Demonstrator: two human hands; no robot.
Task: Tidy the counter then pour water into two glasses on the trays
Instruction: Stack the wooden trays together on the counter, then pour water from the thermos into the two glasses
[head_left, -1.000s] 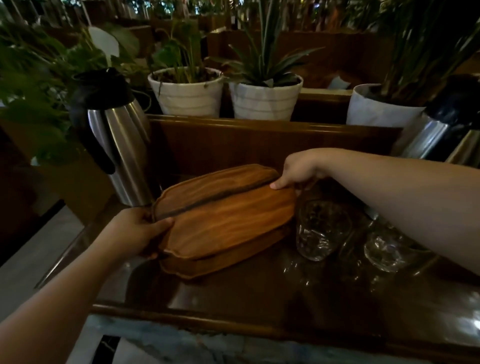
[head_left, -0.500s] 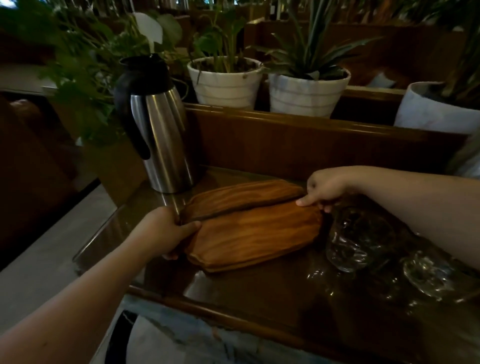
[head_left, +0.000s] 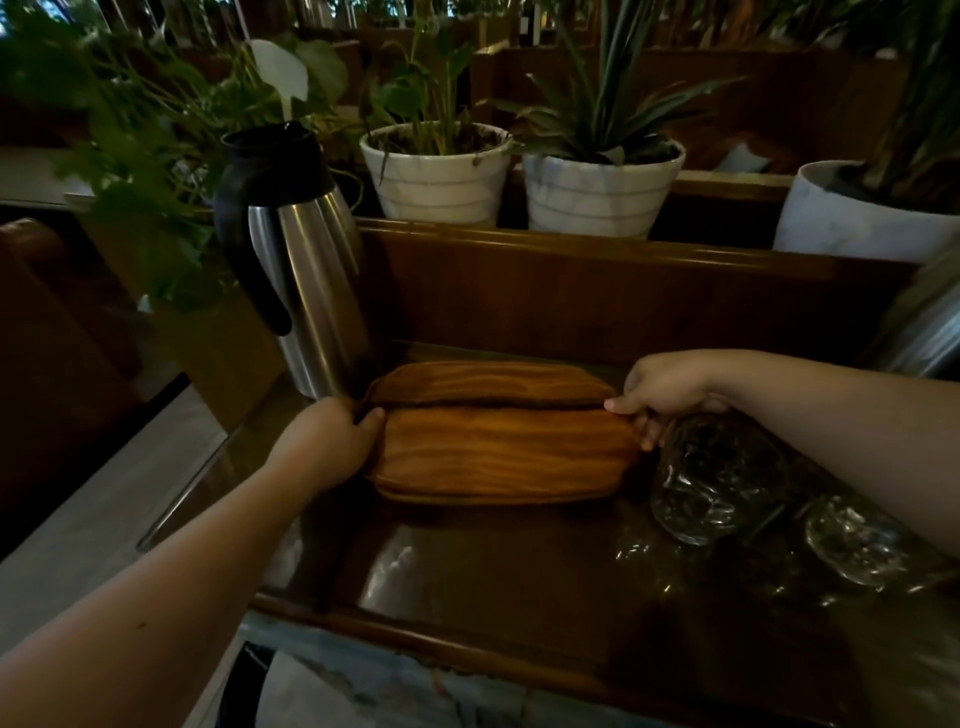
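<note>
Two wooden trays lie on the dark glossy counter (head_left: 509, 577): a near tray (head_left: 506, 454) and a far tray (head_left: 488, 387) partly tucked behind it. My left hand (head_left: 332, 441) grips the left end of the near tray. My right hand (head_left: 665, 395) holds its right end, thumb on top. Two clear patterned glasses stand to the right: one glass (head_left: 711, 483) touches the near tray's right end, the other glass (head_left: 857, 540) lies under my right forearm. A steel thermos jug (head_left: 296, 270) with black lid and handle stands at the back left.
A raised wooden ledge (head_left: 597, 254) backs the counter. White plant pots (head_left: 436, 176) (head_left: 597, 192) (head_left: 862, 218) sit behind it. A second steel jug (head_left: 924, 332) shows at the right edge. The counter's front rim (head_left: 467, 639) is close to me; floor lies to the left.
The trays have swung from a tilted, angled position to lie flat and parallel to the ledge, closer to the thermos. Both hands stayed on the tray ends. The camera view has shifted left.
</note>
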